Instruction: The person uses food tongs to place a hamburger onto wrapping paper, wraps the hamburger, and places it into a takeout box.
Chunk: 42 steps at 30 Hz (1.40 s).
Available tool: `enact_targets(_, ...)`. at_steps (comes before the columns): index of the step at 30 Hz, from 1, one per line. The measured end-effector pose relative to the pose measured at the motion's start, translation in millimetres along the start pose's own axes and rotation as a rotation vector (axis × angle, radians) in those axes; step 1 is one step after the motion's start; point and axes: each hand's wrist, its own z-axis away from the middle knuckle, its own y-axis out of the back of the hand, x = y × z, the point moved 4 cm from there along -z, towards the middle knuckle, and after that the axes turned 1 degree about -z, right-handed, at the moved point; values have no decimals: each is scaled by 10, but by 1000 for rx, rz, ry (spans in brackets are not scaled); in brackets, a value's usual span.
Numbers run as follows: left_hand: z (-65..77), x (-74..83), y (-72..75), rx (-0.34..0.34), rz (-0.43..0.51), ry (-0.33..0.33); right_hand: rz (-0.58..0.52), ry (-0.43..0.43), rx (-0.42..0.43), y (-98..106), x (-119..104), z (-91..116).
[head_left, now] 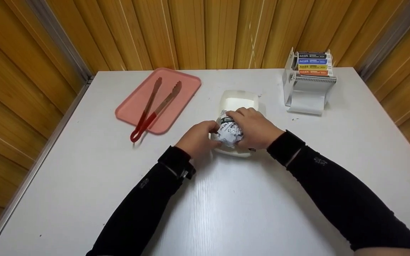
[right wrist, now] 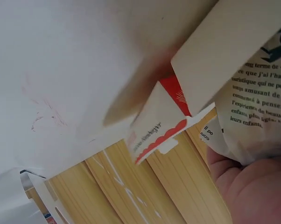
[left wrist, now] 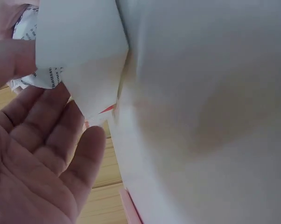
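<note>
A burger (head_left: 230, 134) wrapped in white printed paper, with a black label across its top, is inside an open cardboard burger box (head_left: 238, 94). My right hand (head_left: 256, 129) holds the bundle from the right, fingers curled over it. On its left side, my left hand (head_left: 198, 138) grips it between thumb and fingers. In the left wrist view, a box flap (left wrist: 84, 42) hides part of the wrapper (left wrist: 48, 77), and the little finger stands away from it. The right wrist view shows printed wrapper (right wrist: 266, 93) beside the box flap (right wrist: 157, 128) with red trim.
Back left is a pink tray (head_left: 126, 106) with red-handled tongs (head_left: 148, 119) lying across it, handle over the front edge. A label dispenser (head_left: 310, 83) with several coloured rolls stands at the back right. Wooden panels (head_left: 222, 32) rise behind the white table (head_left: 208, 213).
</note>
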Motion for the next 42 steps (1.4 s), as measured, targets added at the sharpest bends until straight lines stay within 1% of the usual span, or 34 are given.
enact_targets(2,-25,-7,8,1,12,17,2,-2,-9,-9,1,3)
enact_targets(4,-56,-3,17,-15,13,16,9,4,-17,-19,2,6)
enact_targets(7,-105,23,24,-81,-9,-19,7,24,-32,-39,-1,4)
enact_targets(10,-142,59,30,-143,-58,-59,-29,33,-52,-69,12,7)
enact_targets(11,-150,71,33,-155,-82,-72,-50,34,-59,-77,21,10)
enact_targets(13,-159,81,33,-171,-117,-76,-99,28,-75,-82,44,20)
enact_targets(16,-160,83,26,-186,-139,-67,-175,21,-113,-70,82,45)
enact_targets(19,-159,77,14,-189,-124,-43,-272,-22,-159,-9,143,99)
enact_targets(21,-164,80,8,-186,-108,-28,-346,-45,-207,54,211,165)
enact_targets(24,-187,96,-13,-192,-85,-35,-408,-76,-276,142,319,276)
enact_targets(26,-192,105,-19,-194,-71,-30,-389,-70,-296,157,362,322)
enact_targets(27,-192,110,-20,-194,-66,-29,-367,-66,-291,155,370,332)
enact_targets(32,-177,135,-17,-183,-75,-34,-256,-34,-209,113,321,295)
enact_targets(37,-146,161,-22,-169,-126,-44,-209,-20,-195,112,247,239)
enact_targets(42,-115,183,-53,-170,-208,-46,-130,-3,-168,80,167,167)
